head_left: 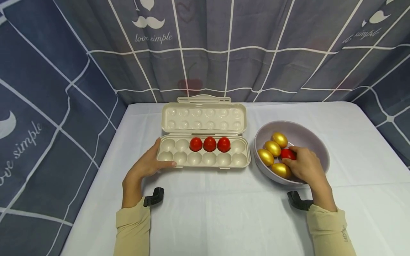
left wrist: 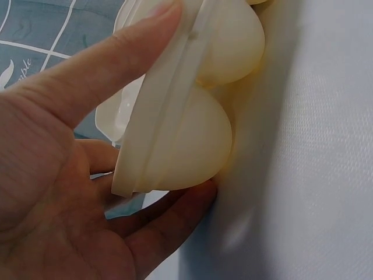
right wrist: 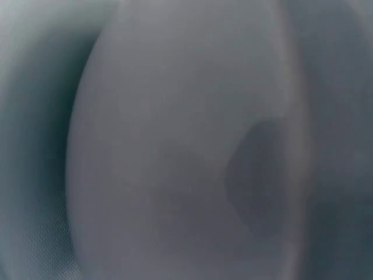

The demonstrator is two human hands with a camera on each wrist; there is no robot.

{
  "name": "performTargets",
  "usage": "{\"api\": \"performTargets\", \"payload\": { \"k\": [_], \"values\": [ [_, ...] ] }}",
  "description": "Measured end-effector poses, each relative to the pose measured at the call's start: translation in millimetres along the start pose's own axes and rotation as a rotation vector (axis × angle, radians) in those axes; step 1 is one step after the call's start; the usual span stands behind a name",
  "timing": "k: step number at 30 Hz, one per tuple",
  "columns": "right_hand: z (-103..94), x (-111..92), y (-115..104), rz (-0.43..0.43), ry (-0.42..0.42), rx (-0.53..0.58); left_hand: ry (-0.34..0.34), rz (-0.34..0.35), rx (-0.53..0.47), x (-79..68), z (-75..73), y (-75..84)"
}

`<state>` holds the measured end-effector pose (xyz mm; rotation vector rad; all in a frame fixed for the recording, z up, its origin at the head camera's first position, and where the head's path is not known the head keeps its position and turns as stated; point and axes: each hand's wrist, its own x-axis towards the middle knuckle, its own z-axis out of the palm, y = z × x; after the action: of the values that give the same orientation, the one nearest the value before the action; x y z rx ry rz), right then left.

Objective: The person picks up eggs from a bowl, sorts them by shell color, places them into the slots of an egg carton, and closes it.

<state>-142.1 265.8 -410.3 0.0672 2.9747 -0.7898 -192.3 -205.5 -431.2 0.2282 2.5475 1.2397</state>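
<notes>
Our right hand (head_left: 302,166) pinches the red egg (head_left: 287,154) inside the bowl (head_left: 309,137), beside gold eggs (head_left: 272,148) — our left hand (head_left: 147,164) grips the carton (head_left: 209,159) at its left end. We judge this the picking step; next calls for lifting clear of the rim.

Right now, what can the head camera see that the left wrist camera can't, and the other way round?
Only the head view shows red eggs, golden eggs, the bowl and the right hand. Only the left wrist view shows the rounded outsides of the egg cups, close up. Both show the left hand gripping the egg carton, the white tablecloth and the patterned curtain.
</notes>
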Motion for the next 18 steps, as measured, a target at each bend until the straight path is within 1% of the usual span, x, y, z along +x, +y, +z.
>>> {"api": "performTargets", "payload": {
  "k": [4,11,18],
  "values": [
    [0.3,0.5,-0.9,0.004,-0.004,0.008,0.008,-0.01,-0.001,-0.3,-0.8,0.8],
    [0.3,-0.1,-2.2,0.004,0.007,0.019,0.016,0.012,-0.027,-0.1,0.1,0.4],
    [0.7,-3.0,-3.4,0.009,0.066,0.031,0.013,0.02,-0.027,0.1,0.8,-0.5]
  ]
}}
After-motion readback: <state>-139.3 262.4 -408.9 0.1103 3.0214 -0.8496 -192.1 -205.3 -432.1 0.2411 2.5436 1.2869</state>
